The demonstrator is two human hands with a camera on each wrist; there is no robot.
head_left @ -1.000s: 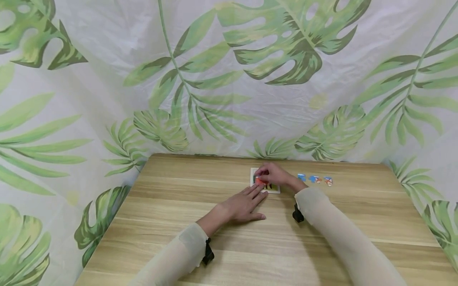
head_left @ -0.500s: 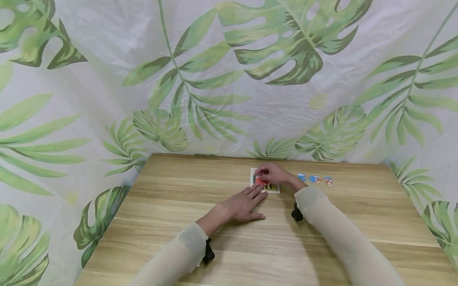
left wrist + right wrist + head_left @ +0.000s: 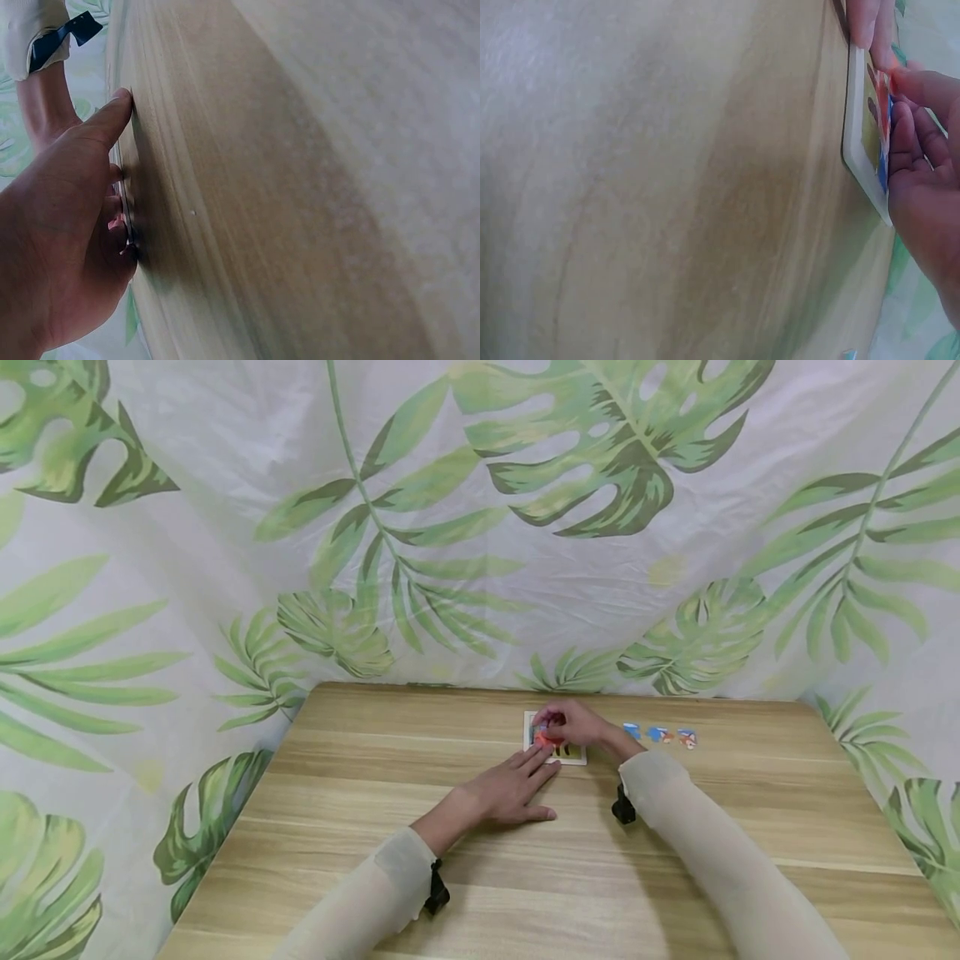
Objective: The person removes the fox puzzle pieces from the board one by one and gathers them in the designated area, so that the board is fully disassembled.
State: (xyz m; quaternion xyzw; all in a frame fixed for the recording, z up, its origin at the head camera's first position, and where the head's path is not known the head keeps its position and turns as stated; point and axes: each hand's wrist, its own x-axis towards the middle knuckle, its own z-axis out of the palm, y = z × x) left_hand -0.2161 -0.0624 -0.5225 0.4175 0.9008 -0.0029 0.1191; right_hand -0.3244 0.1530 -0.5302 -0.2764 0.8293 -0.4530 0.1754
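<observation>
A small white-rimmed puzzle board [image 3: 528, 720] lies near the table's far edge, partly covered by both hands. My left hand [image 3: 510, 789] rests flat, its fingers straight, fingertips on the board's near side and the red part of its picture. Over the board, my right hand [image 3: 576, 725] has thumb and fingers curled together, pinching a small puzzle piece that is mostly hidden. In the right wrist view, the right thumb [image 3: 928, 88] meets an orange patch just above the board's rim [image 3: 862, 161]. From the left wrist, my left hand [image 3: 64, 225] lies along the tabletop.
Right of the board lie three loose puzzle pieces: a blue one [image 3: 632, 730], a blue and orange one [image 3: 659, 735] and an orange and white one [image 3: 687, 739]. A leaf-patterned cloth [image 3: 450, 527] hangs behind the wooden table [image 3: 360, 760].
My right fingers have shifted very slightly over the board, and a blue patch shows beneath them now. The left hand stays where it was.
</observation>
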